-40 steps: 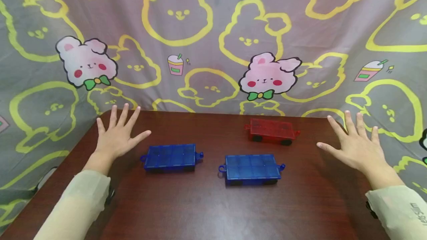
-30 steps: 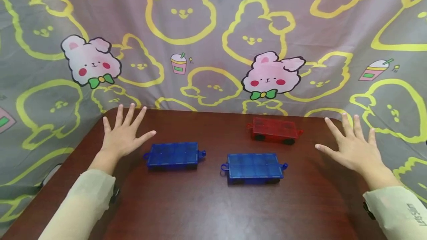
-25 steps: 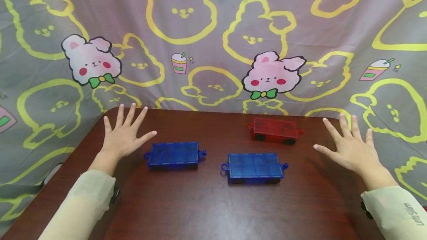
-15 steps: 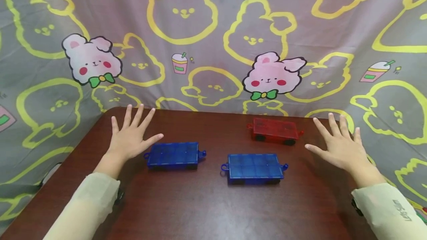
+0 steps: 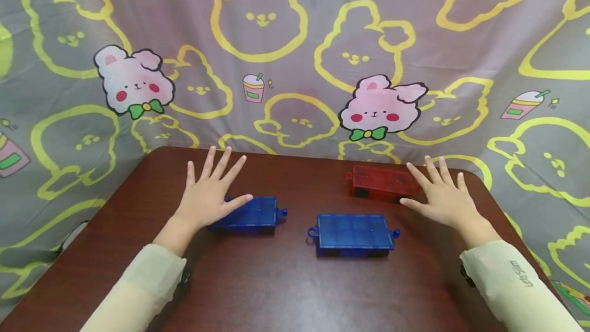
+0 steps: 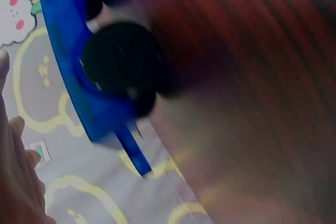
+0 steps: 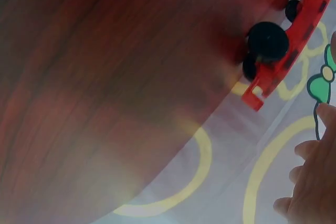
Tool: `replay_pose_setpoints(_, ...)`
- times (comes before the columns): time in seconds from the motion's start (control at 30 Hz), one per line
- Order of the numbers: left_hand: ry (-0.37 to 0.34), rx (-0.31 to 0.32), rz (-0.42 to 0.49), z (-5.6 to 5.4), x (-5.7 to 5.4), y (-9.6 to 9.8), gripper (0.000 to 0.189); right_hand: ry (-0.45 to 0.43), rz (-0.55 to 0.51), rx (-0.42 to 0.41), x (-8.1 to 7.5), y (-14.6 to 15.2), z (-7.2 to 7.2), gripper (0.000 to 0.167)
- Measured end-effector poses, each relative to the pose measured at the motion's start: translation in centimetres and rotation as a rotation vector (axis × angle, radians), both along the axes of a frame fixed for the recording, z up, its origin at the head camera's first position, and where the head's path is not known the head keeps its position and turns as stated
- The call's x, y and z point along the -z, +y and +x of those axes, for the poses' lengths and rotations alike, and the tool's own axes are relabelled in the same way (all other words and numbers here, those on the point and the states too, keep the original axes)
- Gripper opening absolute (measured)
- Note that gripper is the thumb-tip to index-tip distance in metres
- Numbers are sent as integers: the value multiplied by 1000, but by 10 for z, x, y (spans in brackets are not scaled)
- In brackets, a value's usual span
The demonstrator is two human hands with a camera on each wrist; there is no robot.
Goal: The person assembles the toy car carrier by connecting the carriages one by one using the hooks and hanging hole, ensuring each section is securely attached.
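Note:
My left hand [image 5: 207,199] is spread palm down over the left end of a blue toy wagon [image 5: 258,212], hiding its ring end. In the left wrist view that blue wagon [image 6: 65,51] shows its black wheels beside my fingers. Spread likewise, my right hand [image 5: 444,199] overlaps the right end of a red toy wagon [image 5: 380,179] in the head view. The red wagon [image 7: 296,45] appears with its wheels and hitch in the right wrist view. Between the hands, nearer the front, stands a second blue wagon [image 5: 355,231] with a ring and a knob hitch.
The wagons stand on a dark reddish-brown table [image 5: 286,291] with rounded far corners. Behind it hangs a grey curtain [image 5: 295,24] printed with yellow outlines and pink rabbits, close along the far edge.
Both hands have moved inward, the left to the right over the blue wagon, the right to the left over the red wagon's end. The view has shifted slightly; the wagons stay put.

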State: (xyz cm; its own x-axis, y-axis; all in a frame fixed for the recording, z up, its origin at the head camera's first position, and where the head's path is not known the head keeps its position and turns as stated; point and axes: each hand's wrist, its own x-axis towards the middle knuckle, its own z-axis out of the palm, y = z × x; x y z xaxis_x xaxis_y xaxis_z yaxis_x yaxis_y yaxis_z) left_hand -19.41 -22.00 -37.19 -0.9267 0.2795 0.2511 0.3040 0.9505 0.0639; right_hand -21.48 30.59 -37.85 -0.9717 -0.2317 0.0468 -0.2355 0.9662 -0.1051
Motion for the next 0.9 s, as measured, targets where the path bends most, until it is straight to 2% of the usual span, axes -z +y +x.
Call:
replay_pose_setpoints(0.4, -64, 211, 3, 10, 1, 63, 89, -69, -41, -75, 9, -23, -20, 92)
replay_pose_setpoints(0.63, -154, 359, 13, 15, -2, 101, 87, -127, -67, -119, 11, -31, -26, 89)
replay_pose_setpoints(0.9, -286, 468, -45, 18, 2, 125, 86, -152, -69, -143, 11, -39, -31, 86)
